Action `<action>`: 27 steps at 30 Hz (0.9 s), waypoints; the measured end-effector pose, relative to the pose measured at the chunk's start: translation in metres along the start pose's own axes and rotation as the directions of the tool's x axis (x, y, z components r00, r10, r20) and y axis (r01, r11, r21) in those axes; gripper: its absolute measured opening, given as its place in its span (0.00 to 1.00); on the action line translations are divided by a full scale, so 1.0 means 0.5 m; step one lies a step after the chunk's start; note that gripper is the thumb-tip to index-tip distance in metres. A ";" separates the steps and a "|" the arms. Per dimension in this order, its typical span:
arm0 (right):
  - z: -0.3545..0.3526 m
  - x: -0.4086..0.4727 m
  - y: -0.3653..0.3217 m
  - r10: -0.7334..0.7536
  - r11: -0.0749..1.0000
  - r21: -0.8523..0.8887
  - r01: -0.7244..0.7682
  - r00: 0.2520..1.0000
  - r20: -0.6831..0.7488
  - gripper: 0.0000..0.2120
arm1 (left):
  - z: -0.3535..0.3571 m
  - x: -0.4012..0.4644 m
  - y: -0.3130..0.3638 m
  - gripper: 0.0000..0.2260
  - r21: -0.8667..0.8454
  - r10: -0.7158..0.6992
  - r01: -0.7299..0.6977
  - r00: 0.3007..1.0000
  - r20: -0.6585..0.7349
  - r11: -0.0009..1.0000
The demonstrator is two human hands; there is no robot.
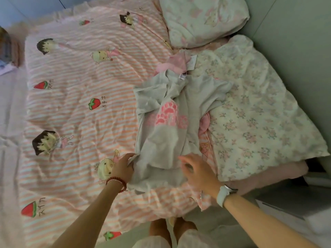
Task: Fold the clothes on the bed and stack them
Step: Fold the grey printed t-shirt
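On the striped bed (75, 113), your left hand (123, 167) pinches the crumpled grey T-shirt (166, 140) hem, your right hand (197, 170) hovers spread above it, pink clothes (176, 63) and floral quilt (259, 113) crowding beside.

Soft, dim, even light over my bed (75, 122).
No hard shadows or glare; my right hand (195, 169) smears with motion (fingers especially), edges bow from the wide lens, corners go soft.
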State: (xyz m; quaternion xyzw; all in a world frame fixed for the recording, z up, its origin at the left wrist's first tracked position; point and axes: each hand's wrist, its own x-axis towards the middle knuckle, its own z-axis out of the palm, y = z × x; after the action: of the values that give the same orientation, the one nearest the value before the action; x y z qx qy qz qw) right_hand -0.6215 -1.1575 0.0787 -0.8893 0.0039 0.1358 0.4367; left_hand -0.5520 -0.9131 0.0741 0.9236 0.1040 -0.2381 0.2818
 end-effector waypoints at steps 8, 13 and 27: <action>0.013 0.113 0.022 0.456 0.865 0.201 -0.460 0.887 0.070 0.29 | -0.008 -0.044 -0.065 0.08 -0.098 -0.058 0.058 0.998 0.005 0.993; 0.040 0.071 0.004 0.302 0.951 0.079 -0.299 0.953 -0.032 0.11 | -0.031 -0.089 -0.058 0.08 -0.347 -0.049 0.016 0.995 -0.085 0.938; -0.037 0.037 0.010 0.264 0.952 -0.149 -0.268 0.963 -0.048 0.11 | -0.020 0.034 -0.018 0.17 0.066 -0.122 0.121 0.992 0.014 0.990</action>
State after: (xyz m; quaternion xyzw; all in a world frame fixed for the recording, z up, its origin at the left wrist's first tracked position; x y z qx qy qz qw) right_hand -0.5997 -1.1729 0.0813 -0.9136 0.1192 0.1808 0.3442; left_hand -0.5364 -0.8990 0.0687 0.9221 0.1497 -0.2663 0.2376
